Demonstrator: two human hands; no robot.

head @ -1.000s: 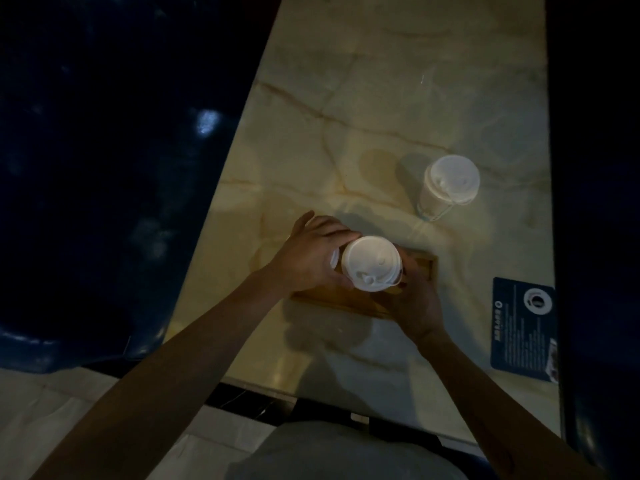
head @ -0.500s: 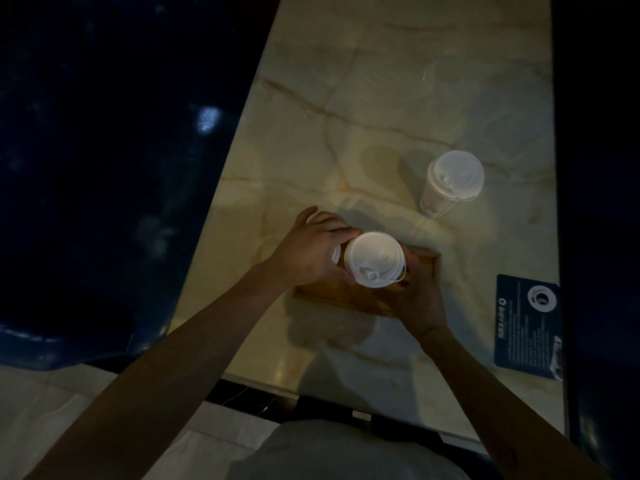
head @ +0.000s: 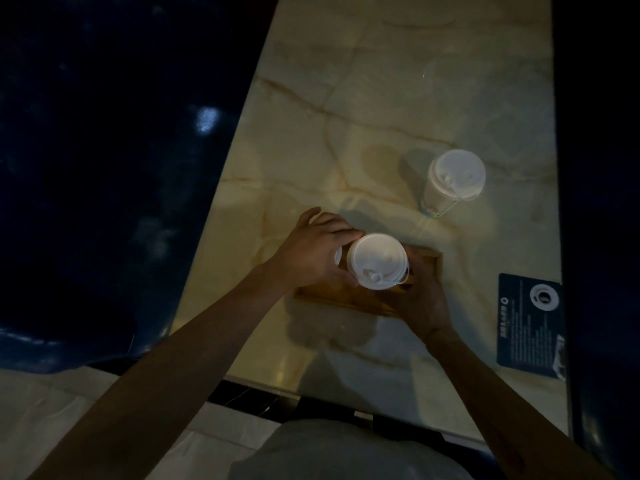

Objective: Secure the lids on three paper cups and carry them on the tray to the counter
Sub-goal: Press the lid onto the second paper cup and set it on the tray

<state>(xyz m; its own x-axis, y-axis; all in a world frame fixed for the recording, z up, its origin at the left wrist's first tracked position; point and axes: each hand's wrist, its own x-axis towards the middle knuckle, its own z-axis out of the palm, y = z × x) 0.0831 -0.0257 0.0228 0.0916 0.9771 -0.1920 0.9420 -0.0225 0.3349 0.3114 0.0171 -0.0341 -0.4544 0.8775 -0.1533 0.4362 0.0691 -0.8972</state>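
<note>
A lidded cup (head: 377,261) is gripped over the tray (head: 427,268) by the left hand (head: 311,252) and right hand (head: 415,299), fingers curled round it. If squeezed unevenly, it could be tipped against the half-hidden cup (head: 338,259) at left; a third cup (head: 453,180) is left far right.

Only print in view: dark blue rectangular card (head: 530,323) lying flat on the beige marble tabletop (head: 381,98), right edge. White text lines plus a white round emblem on it, all too small and blurred to read.
</note>
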